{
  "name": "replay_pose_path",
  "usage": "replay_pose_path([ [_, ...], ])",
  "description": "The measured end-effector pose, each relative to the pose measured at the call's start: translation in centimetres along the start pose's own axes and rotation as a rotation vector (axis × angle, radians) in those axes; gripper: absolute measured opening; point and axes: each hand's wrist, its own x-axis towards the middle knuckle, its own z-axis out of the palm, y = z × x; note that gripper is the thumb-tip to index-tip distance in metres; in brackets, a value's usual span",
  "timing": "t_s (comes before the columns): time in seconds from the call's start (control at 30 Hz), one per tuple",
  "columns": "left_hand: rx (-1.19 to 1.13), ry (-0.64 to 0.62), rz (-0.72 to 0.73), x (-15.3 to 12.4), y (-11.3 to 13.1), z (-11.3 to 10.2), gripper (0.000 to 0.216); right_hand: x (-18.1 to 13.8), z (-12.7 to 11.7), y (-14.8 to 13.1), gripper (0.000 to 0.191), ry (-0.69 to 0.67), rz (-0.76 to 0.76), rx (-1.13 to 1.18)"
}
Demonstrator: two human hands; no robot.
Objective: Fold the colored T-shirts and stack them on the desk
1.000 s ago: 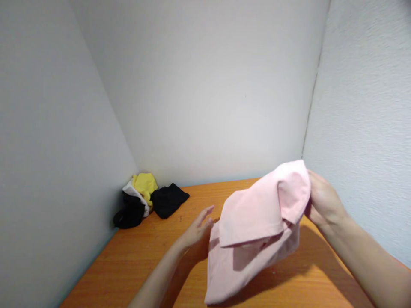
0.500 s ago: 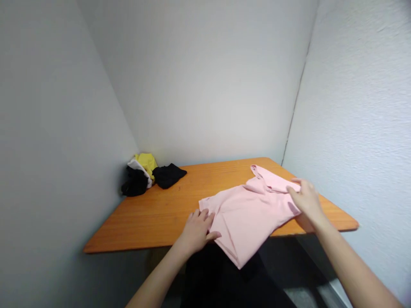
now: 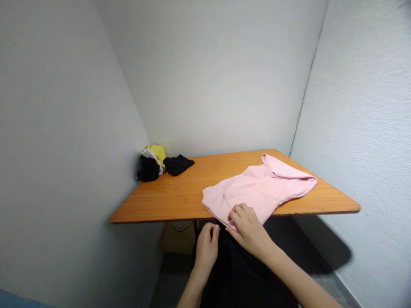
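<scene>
A pink garment, looking like a T-shirt, lies partly folded on the table with its front corner over the near edge. One band of it is doubled back at the far right. My right hand rests on the front part, fingers loosely bent and the thumb apart from them near the cloth's edge. Just below the table edge, to the left of that corner, is my left hand. Its fingers are curled in to the thumb, close to the garment but with no cloth visible in them.
The orange-brown wooden table stands against pale walls. At its back left lie a black cloth, a yellow cloth, and a white and another black cloth bunched together.
My right hand has left the garment's right end and come to its front corner. My left hand has moved off the cloth, below the table edge, and its fingers have curled. The view has shifted.
</scene>
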Motion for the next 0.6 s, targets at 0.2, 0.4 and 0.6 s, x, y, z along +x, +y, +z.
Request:
replay_pose_path([
  [0.2,-0.360,-0.136,-0.122,0.5,-1.1,4.7,0.057,0.8,1.4,1.5,0.004,-0.089,0.020,-0.076],
  [0.4,-0.594,-0.158,-0.112,-0.1,1.6,6.2,0.064,1.7,1.1,3.6,0.008,-0.265,0.207,0.520],
  [0.6,-0.416,-0.048,0.045,-0.3,4.4,3.7,0.048,3.1,-3.5,4.7,0.039,-0.060,0.203,1.004],
])
